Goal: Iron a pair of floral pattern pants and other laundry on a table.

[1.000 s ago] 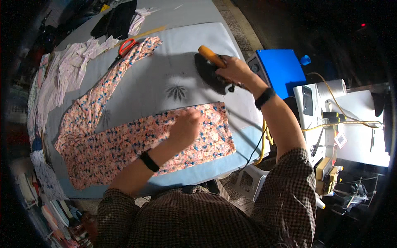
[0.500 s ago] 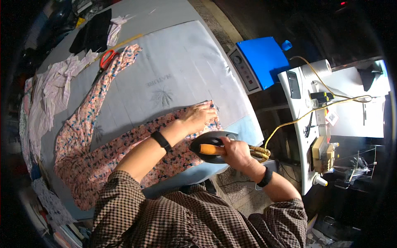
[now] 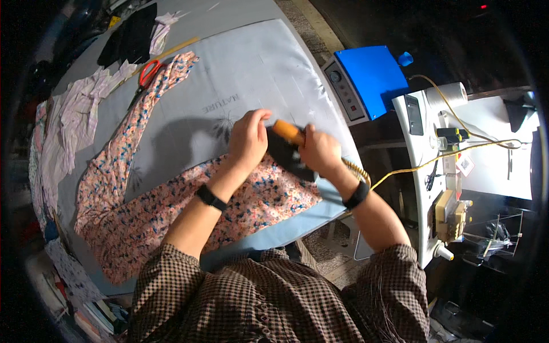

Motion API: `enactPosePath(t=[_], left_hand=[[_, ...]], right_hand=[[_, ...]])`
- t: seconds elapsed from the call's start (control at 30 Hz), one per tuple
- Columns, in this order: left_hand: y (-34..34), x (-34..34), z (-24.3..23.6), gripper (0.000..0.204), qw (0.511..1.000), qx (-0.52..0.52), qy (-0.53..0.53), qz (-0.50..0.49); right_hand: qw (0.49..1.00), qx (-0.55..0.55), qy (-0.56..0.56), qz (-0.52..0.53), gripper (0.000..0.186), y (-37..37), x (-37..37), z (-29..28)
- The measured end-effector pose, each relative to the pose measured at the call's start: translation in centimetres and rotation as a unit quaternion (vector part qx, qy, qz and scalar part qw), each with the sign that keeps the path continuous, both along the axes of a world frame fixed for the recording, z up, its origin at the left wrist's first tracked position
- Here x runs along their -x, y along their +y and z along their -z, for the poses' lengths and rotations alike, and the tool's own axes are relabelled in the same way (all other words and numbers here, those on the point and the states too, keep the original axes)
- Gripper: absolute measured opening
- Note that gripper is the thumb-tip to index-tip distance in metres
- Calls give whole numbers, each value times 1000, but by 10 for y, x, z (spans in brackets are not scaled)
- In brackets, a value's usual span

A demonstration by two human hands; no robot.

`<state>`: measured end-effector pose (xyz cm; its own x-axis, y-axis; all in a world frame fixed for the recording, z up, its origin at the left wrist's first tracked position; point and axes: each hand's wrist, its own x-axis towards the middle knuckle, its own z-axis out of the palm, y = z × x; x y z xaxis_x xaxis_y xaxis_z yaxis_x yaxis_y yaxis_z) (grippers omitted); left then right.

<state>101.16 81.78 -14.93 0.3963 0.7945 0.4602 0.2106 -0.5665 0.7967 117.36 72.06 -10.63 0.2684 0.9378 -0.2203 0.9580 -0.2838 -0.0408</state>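
My right hand (image 3: 319, 151) is wrapped round the orange handle of a dark clothes iron (image 3: 286, 155). The iron looks tilted and lifted over the right end of a pink floral fabric piece (image 3: 143, 228), partly hiding it. Close to the iron's left side, my left hand (image 3: 248, 140) is raised above the cloth, its fingers loosely curved and nothing visible in them. The fabric lies bent across the padded grey table (image 3: 189, 97), one narrow arm reaching to the far left, the wider part running toward me.
Red-handled scissors (image 3: 150, 74) lie by the fabric's far end. Pale crumpled cloth (image 3: 71, 120) covers the left side. A blue box with a gauge (image 3: 369, 80) stands at the right, near a white sewing machine (image 3: 423, 188). A yellow hose (image 3: 394, 171) runs to the iron.
My left hand has come up off the fabric and curled. The iron, in my right hand, has swung upward and away from me, turning its handle. The fabric's right end now shows more.
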Motion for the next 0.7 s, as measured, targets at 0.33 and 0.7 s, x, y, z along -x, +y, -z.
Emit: enactPosePath(t=[0.33, 0.7], left_hand=[[-188, 8, 42, 80, 866, -89, 347, 349], [-167, 132, 25, 34, 953, -39, 249, 165]], right_hand=[[998, 14, 58, -10, 31, 111, -14, -8], [952, -49, 59, -297, 33, -13, 13, -18]])
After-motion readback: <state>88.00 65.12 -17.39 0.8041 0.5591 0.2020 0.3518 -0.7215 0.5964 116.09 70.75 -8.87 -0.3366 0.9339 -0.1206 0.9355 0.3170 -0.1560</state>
